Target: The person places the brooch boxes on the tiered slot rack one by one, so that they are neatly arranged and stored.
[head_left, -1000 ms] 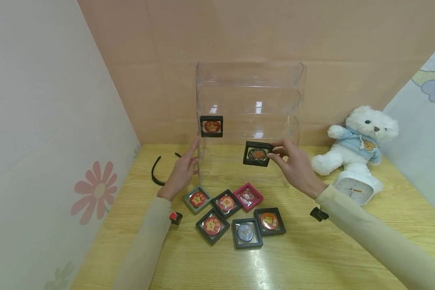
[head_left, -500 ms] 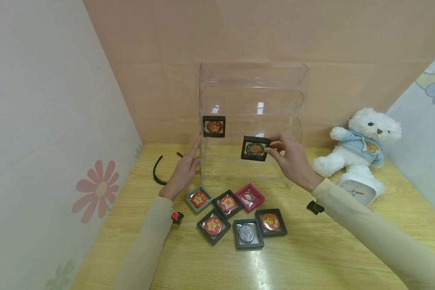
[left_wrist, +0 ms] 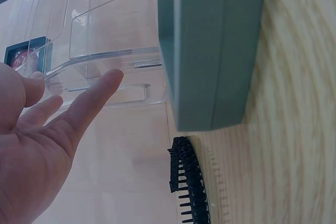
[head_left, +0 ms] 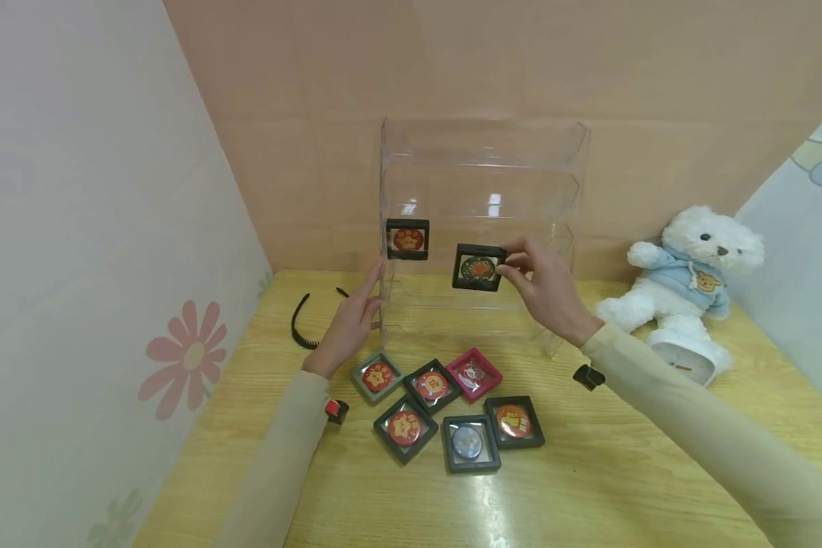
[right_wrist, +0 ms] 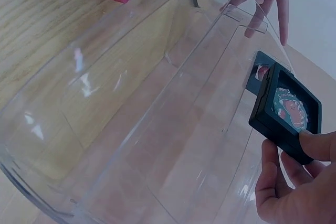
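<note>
My right hand (head_left: 548,289) pinches the right edge of a small black display frame (head_left: 478,268) between thumb and fingers. A round green and red badge shows in its window. It is held upright before the middle of a clear tiered rack (head_left: 482,164). With fingers extended, my left hand (head_left: 349,323) rests on the rack's left side panel, as the left wrist view also shows. Another black frame (head_left: 407,240) with a red badge stands in the rack at the left, on a middle tier. Seen from the right wrist, the held frame (right_wrist: 289,109) partly covers that one.
On the table (head_left: 383,510) before the rack lie several badge frames, among them a pink one (head_left: 474,374) and a green one (head_left: 377,377). A black toothed headband (head_left: 300,323) lies left. A white teddy bear (head_left: 685,266) and a white clock (head_left: 692,358) are at the right.
My right hand has raised the black frame and brought it slightly left relative to the rack. My left hand stays at the rack's side. The whole view has shifted slightly.
</note>
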